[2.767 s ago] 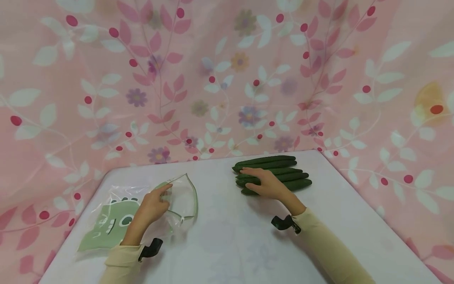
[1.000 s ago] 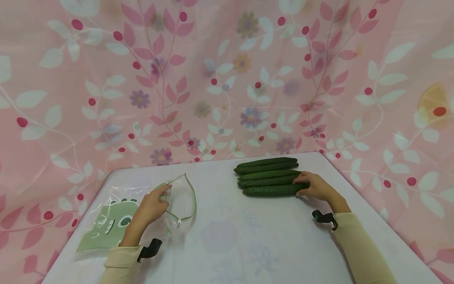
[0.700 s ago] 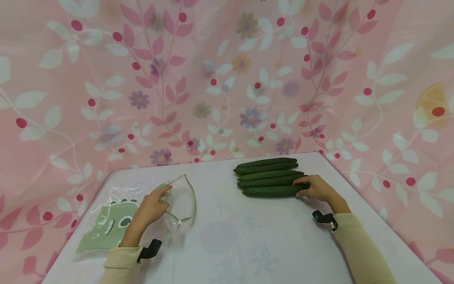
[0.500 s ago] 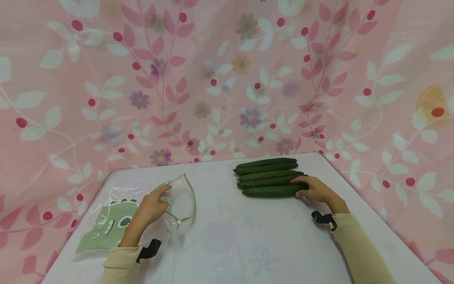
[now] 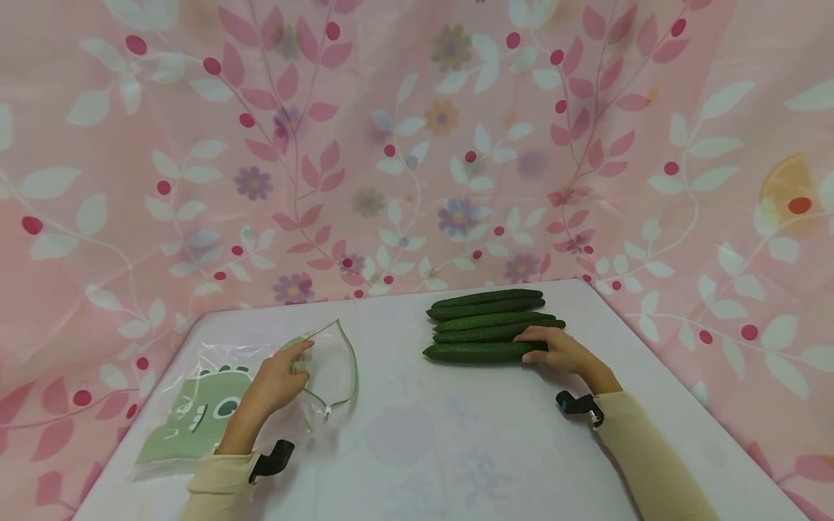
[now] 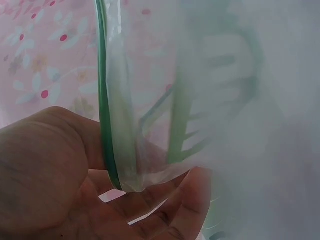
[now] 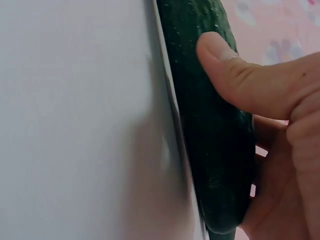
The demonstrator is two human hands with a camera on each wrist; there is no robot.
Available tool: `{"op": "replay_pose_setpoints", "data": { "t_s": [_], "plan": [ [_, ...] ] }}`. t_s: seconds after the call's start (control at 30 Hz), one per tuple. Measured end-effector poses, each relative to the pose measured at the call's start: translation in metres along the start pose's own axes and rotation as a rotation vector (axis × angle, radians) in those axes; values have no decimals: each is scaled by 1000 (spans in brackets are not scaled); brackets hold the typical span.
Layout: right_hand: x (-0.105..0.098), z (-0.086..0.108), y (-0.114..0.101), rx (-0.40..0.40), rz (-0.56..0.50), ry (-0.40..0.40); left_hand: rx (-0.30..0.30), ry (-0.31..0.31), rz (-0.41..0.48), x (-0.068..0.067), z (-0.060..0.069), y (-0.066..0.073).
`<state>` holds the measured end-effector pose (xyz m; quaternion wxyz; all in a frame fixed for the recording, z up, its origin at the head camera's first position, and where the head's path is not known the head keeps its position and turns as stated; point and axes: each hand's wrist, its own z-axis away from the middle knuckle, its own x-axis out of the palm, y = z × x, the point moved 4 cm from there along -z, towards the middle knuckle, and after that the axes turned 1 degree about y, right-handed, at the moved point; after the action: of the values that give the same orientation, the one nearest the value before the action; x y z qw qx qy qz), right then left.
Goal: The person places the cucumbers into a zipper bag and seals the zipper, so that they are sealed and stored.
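Note:
In the head view, the right hand (image 5: 557,351) grips the right end of the nearest cucumber (image 5: 476,353); the right wrist view has its thumb over the dark green cucumber (image 7: 210,130), which lies along the tabletop. Behind it lie several more cucumbers (image 5: 489,318), side by side. At the left, the left hand (image 5: 276,383) holds the edge of a clear zip bag (image 5: 339,362) with a green monster print, and the bag's mouth gapes to the right. The left wrist view shows its fingers (image 6: 190,200) curled round the green-rimmed edge (image 6: 104,100).
A white-covered table (image 5: 404,463) bears everything. A pink curtain (image 5: 404,181) with leaves and flowers stands behind and at both sides. Black wrist mounts (image 5: 274,459) sit at both cuffs.
The right hand moved from the cucumbers' middle to their right ends, then slid the nearest cucumber left, apart from the others. The left hand has stayed at the bag.

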<state>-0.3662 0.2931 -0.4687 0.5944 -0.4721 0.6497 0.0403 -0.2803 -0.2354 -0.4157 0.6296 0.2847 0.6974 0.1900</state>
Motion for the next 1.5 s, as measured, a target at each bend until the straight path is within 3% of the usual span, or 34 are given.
{"op": "replay_pose_setpoints", "data": {
  "t_s": [0.4, 0.7, 0.97, 1.23, 1.5],
  "plan": [
    [24, -36, -51, -134, 22, 84, -8, -1, -5, 0, -1, -2],
    [47, -63, -96, -139, 23, 47, 3, 10, -15, 1, 0, 0],
    [68, -86, -128, -150, 56, 72, 40, -2, -14, 6, -2, 2],
    [89, -106, -146, -110, 105, 106, 113, -2, -49, 10, -2, 5],
    [104, -111, -148, -76, 130, 106, 126, 17, -52, 5, 0, 8]
  ]
}}
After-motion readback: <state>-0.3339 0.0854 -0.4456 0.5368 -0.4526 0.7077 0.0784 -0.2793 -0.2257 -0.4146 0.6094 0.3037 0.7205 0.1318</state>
